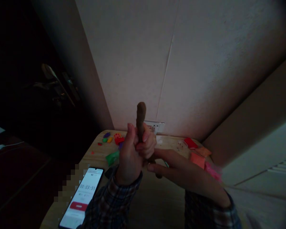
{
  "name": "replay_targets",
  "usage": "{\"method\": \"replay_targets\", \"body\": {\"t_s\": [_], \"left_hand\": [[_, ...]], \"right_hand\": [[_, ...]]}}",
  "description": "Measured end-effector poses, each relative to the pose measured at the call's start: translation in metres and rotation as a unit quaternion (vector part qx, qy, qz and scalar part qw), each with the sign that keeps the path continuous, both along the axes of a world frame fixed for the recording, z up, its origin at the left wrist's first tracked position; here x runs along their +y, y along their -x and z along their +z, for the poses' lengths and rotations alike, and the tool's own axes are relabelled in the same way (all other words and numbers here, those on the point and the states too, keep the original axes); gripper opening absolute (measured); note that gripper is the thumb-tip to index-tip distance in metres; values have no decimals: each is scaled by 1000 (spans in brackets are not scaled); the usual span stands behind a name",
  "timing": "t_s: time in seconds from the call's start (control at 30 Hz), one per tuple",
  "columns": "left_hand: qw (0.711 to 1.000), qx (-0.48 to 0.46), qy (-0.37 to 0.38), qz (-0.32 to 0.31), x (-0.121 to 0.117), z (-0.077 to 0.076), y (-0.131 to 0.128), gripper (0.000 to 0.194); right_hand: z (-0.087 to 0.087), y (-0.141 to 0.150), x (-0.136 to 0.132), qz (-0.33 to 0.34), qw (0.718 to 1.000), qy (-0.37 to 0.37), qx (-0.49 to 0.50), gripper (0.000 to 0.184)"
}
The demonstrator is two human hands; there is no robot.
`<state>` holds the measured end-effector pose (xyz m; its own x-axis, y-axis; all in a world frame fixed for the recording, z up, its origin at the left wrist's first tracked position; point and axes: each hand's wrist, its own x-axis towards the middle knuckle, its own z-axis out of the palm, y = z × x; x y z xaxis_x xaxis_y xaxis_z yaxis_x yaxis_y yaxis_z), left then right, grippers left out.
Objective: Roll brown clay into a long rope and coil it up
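Note:
My left hand (131, 152) is wrapped round a long brown roll of what looks like modelling clay (141, 116), held upright above the table. The roll's rounded top rises past my thumb, and its middle is hidden in my fist. A brown lower end (158, 175) shows beneath my right hand (171, 163). My right thumb and fingers close on that lower part, just under the left fist. Some right fingertips are hidden behind the left hand.
On the wooden table (138, 203), a phone with a running timer (84, 194) lies at left. Small coloured pieces (107, 138) and a green packet (112, 158) sit behind it. Red, orange and pink packets (197, 159) lie at right. A wall with a socket plate (160, 127) stands behind.

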<state>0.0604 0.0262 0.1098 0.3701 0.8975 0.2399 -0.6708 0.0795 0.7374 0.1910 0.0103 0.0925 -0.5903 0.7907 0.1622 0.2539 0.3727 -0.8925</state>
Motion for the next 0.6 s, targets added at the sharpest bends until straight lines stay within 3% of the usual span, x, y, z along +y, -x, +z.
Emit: {"method": "replay_targets", "body": {"t_s": [0.1, 0.23, 0.4, 0.6], "left_hand": [[1000, -17, -12, 22, 3, 1, 1, 41], [997, -24, -28, 67, 8, 1, 4, 32], [996, -30, -35, 77, 8, 2, 7, 23], [994, -2, -54, 95, 0, 8, 9, 18]], "right_hand": [[-7, 9, 4, -24, 1000, 18, 2, 13], [-9, 15, 7, -81, 996, -13, 44, 4], [-7, 26, 8, -134, 990, 29, 41, 17], [-15, 43, 11, -199, 973, -54, 106, 22]]}}
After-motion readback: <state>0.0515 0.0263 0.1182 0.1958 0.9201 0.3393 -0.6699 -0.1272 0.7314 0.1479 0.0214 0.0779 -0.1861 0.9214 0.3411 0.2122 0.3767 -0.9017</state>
